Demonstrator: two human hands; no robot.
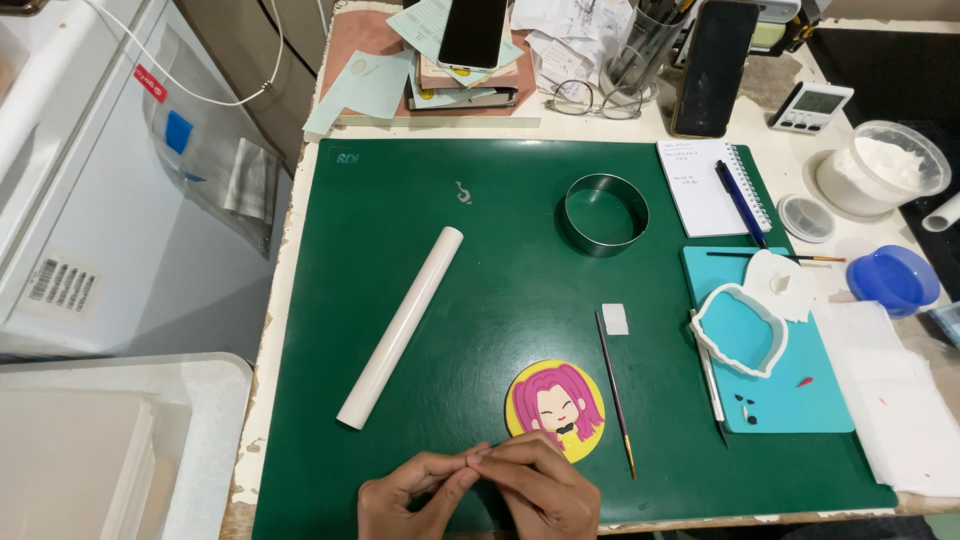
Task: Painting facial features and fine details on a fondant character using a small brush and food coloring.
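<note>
Head view. Green cutting mat is covering a worn white table; every place below is being given relative to this mat.

- Left hand and right hand: you are holding both at the mat's near edge, fingertips pinched narrowly together on something too small to make out.
- Round yellow disc with a pink-haired face: lying flat on the mat just beyond your right hand, not touched. It is looking soft, light and easily marred; judge it best lifted from under its rim, never by the face.
- Thin brush: on the mat, just right of the disc.
- White rolling pin: left of centre, lying diagonally.
- Metal ring cutter: toward the far side.
- Turquoise board: overlapping the right edge.
</note>
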